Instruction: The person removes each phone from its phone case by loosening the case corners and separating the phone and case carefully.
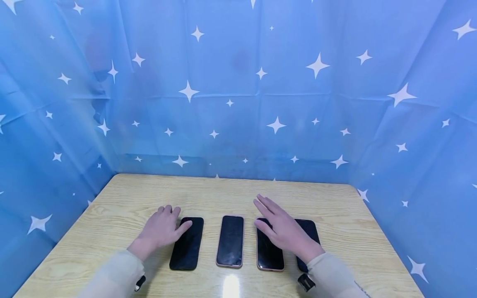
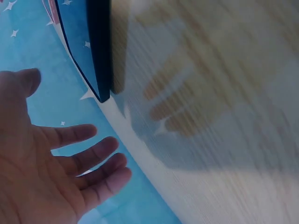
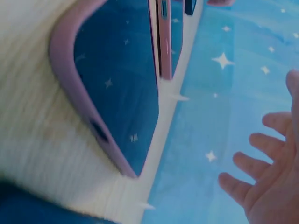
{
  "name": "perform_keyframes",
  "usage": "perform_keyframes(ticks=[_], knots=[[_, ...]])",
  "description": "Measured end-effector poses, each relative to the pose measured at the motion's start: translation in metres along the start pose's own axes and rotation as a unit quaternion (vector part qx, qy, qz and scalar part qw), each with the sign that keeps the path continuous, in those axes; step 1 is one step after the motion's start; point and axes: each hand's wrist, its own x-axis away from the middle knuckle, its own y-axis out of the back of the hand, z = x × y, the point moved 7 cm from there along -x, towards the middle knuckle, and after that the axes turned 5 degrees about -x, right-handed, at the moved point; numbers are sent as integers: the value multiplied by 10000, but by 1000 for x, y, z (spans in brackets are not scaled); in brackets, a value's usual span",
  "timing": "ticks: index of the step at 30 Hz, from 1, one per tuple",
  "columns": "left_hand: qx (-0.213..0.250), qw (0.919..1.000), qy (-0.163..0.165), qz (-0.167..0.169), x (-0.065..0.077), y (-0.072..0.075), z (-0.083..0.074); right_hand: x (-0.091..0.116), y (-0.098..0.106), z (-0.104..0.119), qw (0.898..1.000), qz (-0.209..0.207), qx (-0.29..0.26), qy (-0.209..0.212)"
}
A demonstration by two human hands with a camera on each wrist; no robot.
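Observation:
A row of dark-screened smartphones lies on the table. My left hand (image 1: 160,229) hovers by the leftmost black phone (image 1: 187,250), its thumb over that phone's upper edge in the head view. In the left wrist view the fingers (image 2: 88,154) are spread and loosely bent, holding nothing. A phone in a pink case (image 1: 230,244) lies between the hands. My right hand (image 1: 285,231) is stretched above another pink-cased phone (image 1: 269,254), covering part of it. It also overlaps the rightmost dark phone (image 1: 308,229). The right wrist view shows that palm (image 3: 275,186) bare, fingers apart.
The pale wood-grain table (image 1: 208,194) ends at a blue curtain with white stars (image 1: 238,136), which wraps the back and both sides. Each sleeve carries a small dark device at the wrist, one by the left cuff (image 1: 140,283), one by the right cuff (image 1: 306,282).

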Motion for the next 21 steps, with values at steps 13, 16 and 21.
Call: perform_keyframes(ticks=[13,16,21], knots=[[434,9960,313,714,3,-19,-16,-5,-26,20,9984,285,-482,0],[420,9949,410,818,4,-21,-17,-5,-31,20,9975,364,-585,-146],[459,9925,611,959,3,-22,-20,-6,-39,20,9946,501,-858,-303]])
